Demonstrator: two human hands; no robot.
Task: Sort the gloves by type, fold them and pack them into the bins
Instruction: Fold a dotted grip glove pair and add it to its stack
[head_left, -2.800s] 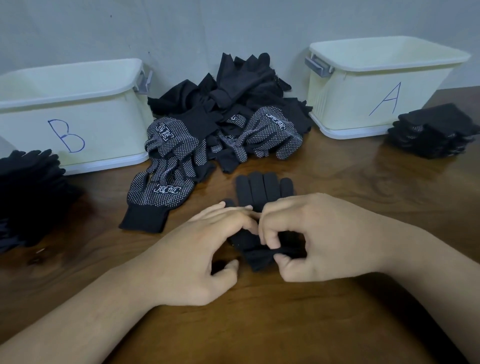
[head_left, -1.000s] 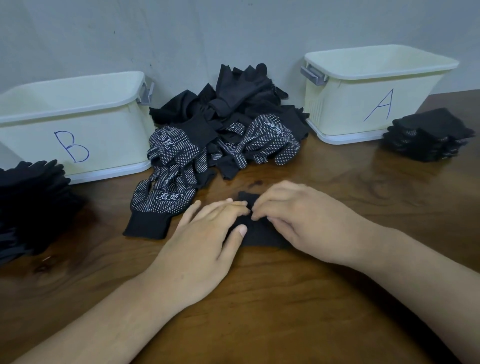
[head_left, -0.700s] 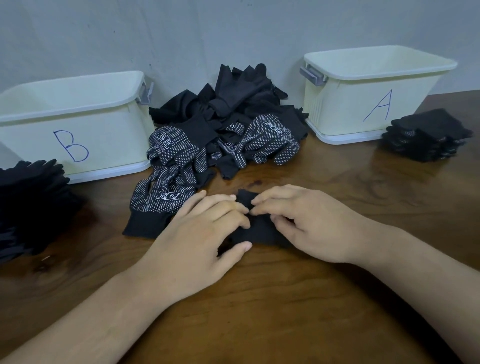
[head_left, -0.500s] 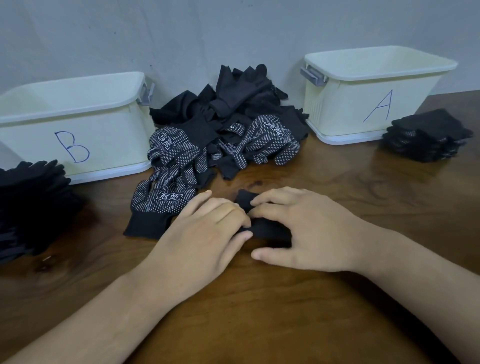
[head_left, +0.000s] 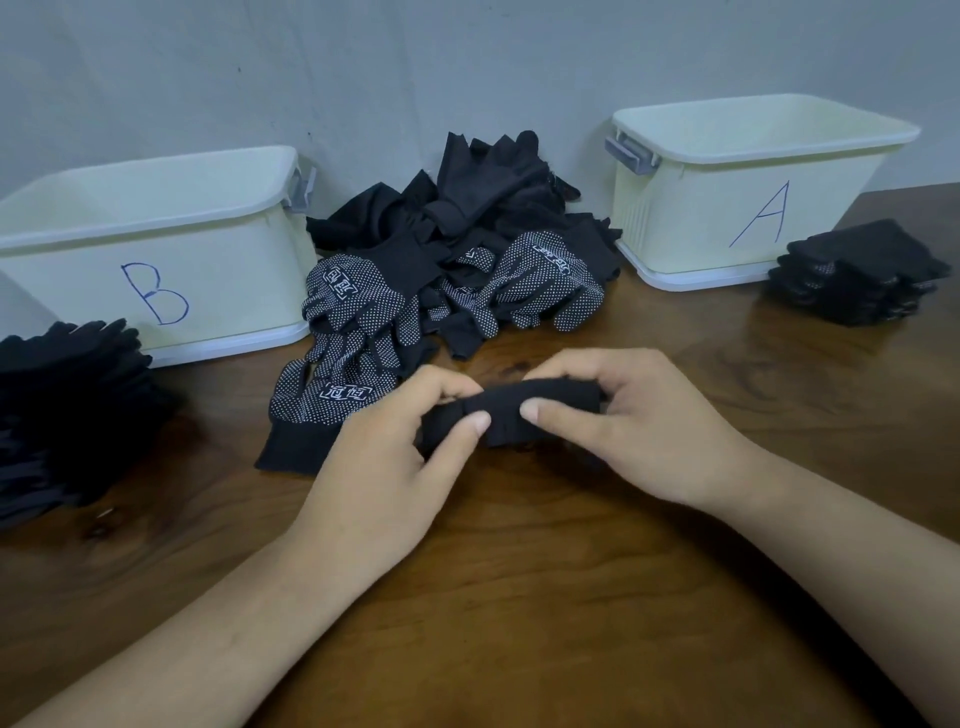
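A folded plain black glove (head_left: 519, 410) is pinched between my left hand (head_left: 395, 457) and my right hand (head_left: 639, 421), held just above the wooden table. Behind it lies a loose pile of black gloves (head_left: 467, 234), some plain and some with white dots (head_left: 545, 280). One dotted glove (head_left: 317, 400) lies flat beside my left hand. A cream bin marked B (head_left: 156, 244) stands at the back left and a cream bin marked A (head_left: 753, 182) at the back right.
A stack of folded black gloves (head_left: 857, 275) sits to the right of bin A. Another stack of black gloves (head_left: 62, 405) lies at the left edge, in front of bin B. The grey wall runs right behind the bins.
The glove lay flat with its fingers stretched out, then both hands folded it over and pressed it down. Now both hands have picked the folded bundle up off the table.
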